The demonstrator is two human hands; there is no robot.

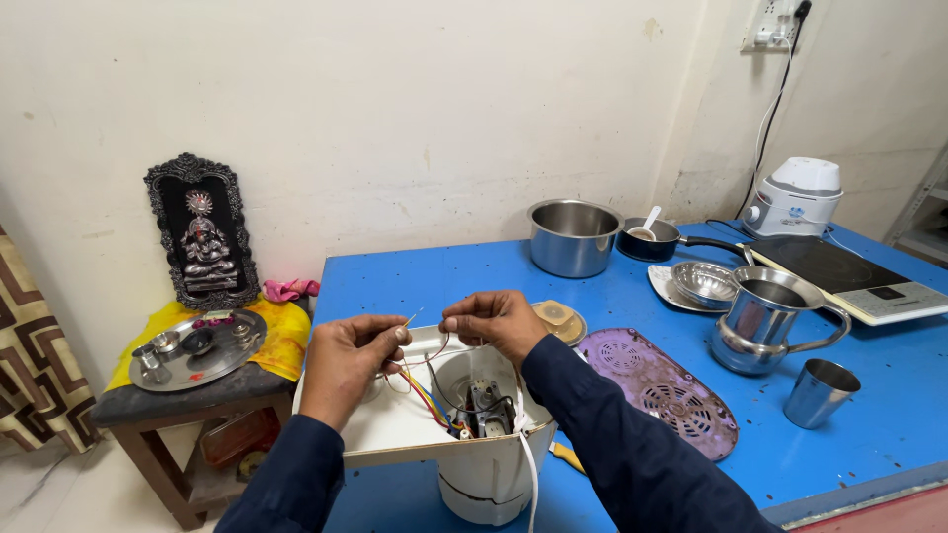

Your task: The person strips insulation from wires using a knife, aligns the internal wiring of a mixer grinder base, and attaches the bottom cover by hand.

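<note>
A white appliance housing (pixel 395 419) lies opened on the blue table (pixel 889 424), its motor (pixel 484 405) and coloured wires (pixel 427 397) exposed. My left hand (pixel 351 355) pinches a thin wire end above the housing. My right hand (pixel 494 324) pinches another thin wire just to the right of it, the two hands almost touching. A purple vented base cover (pixel 657 390) lies on the table to the right of the housing. A yellow-handled tool (pixel 568 457) peeks out under my right sleeve.
A steel jug (pixel 765 321), a steel tumbler (pixel 820 392), a steel pot (pixel 573 237), a dark saucepan (pixel 657 240), a steel bowl (pixel 703 283), an induction cooktop (pixel 854 271) and a white mixer base (pixel 798 197) stand behind and right. At left, a low stool (pixel 158 415) bears a metal tray (pixel 197 350) and a framed idol (pixel 202 232).
</note>
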